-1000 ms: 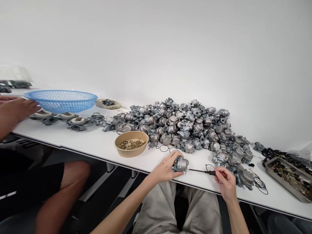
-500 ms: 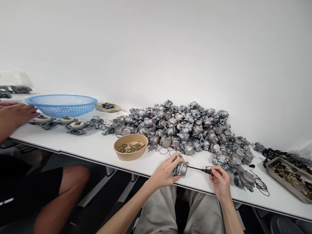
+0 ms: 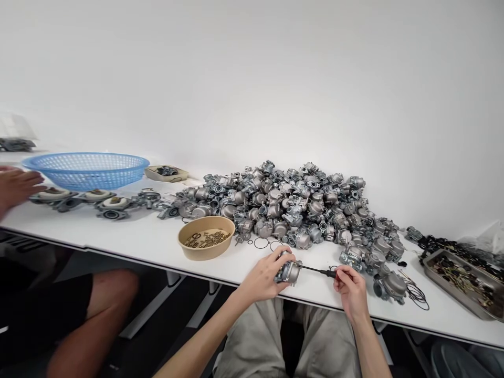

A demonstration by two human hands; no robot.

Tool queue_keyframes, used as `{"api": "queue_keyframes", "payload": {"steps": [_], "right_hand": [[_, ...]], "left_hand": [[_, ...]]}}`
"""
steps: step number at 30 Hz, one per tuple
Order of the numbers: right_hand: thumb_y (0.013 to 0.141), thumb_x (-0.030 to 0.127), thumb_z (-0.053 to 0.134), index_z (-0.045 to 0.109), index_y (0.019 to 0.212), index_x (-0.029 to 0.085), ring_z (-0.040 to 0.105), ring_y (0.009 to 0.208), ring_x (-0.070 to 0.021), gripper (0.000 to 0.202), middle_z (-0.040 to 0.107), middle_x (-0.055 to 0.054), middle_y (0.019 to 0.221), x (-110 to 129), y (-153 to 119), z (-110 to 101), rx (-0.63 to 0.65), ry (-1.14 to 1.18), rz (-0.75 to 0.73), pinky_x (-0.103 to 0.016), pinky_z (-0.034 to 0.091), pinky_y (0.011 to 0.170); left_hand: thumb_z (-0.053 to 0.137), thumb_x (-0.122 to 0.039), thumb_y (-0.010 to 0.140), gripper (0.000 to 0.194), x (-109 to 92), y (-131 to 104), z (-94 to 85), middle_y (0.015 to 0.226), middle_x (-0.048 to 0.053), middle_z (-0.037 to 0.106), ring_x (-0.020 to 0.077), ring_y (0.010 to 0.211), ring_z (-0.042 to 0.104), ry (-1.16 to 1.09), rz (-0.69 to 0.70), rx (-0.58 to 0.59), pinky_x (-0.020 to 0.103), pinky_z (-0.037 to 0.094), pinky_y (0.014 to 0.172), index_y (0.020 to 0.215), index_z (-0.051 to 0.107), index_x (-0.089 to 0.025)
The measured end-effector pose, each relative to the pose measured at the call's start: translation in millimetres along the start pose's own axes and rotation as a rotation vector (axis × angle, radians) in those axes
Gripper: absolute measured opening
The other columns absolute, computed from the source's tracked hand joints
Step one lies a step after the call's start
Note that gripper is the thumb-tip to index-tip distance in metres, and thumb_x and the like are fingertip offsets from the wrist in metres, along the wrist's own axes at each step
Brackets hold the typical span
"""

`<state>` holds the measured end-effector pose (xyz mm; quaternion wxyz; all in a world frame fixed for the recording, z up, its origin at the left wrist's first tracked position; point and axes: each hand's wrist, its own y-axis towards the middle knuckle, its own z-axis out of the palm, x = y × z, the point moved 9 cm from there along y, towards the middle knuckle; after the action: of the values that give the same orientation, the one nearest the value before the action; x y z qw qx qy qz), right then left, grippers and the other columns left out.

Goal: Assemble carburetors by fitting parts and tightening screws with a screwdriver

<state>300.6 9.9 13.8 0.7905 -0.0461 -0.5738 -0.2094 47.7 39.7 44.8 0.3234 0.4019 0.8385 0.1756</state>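
My left hand (image 3: 264, 274) is wrapped round a grey metal carburetor (image 3: 290, 273) at the table's front edge. Between the fingers of my right hand (image 3: 350, 290) is the dark handle of a screwdriver (image 3: 315, 270). Its thin shaft points left, and the tip meets the right side of the carburetor. A large heap of similar carburetors (image 3: 275, 202) lies just behind. Thin black rings (image 3: 261, 243) rest on the tabletop beyond my left hand.
A tan bowl (image 3: 206, 254) of small brass parts stands left of my hands. Further left are a blue basket (image 3: 90, 173), carburetors with white rings, and another person's hand (image 3: 19, 186). At right lie black cords (image 3: 417, 294) and a metal tray (image 3: 437, 273) of small parts.
The view has shifted slightly, so most things on the table appear further left. The screwdriver's tip sits a little higher on the carburetor. Both of my hands keep their holds.
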Motion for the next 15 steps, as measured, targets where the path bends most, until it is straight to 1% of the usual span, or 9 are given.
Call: {"api": "queue_keyframes", "payload": {"steps": [5, 10, 15], "right_hand": [[0.053, 0.043, 0.098, 0.079, 0.068, 0.019, 0.053, 0.05, -0.0125, 0.035, 0.063, 0.0, 0.058, -1.2, 0.7, 0.6, -0.003, 0.01, 0.013, -0.024, 0.04, 0.044], [0.058, 0.046, 0.097, 0.08, 0.072, 0.019, 0.055, 0.053, -0.0144, 0.035, 0.063, -0.001, 0.06, 0.5, 0.3, 1.7, 0.024, -0.014, -0.013, -0.026, 0.043, 0.047], [0.061, 0.046, 0.096, 0.081, 0.076, 0.02, 0.058, 0.057, -0.0161, 0.034, 0.068, -0.003, 0.067, 1.9, 1.0, 0.0, 0.046, -0.01, -0.058, -0.029, 0.046, 0.053]], "left_hand": [[0.077, -0.017, 0.077, 0.055, 0.7, 0.3, 1.7, 0.142, 0.01, 0.053, 0.0298, 0.106, 0.067, 0.005, -0.004, 0.01, 0.038, 0.055, 0.086, 0.123, 0.049, -0.027], [0.076, -0.015, 0.076, 0.055, 1.2, 0.4, -0.1, 0.141, 0.01, 0.053, 0.0294, 0.108, 0.067, -0.022, -0.006, -0.016, 0.037, 0.055, 0.088, 0.122, 0.05, -0.028], [0.077, -0.014, 0.075, 0.057, 2.2, 0.9, 0.5, 0.142, 0.01, 0.053, 0.0304, 0.111, 0.067, -0.032, -0.013, -0.014, 0.038, 0.055, 0.088, 0.122, 0.049, -0.029]]}}
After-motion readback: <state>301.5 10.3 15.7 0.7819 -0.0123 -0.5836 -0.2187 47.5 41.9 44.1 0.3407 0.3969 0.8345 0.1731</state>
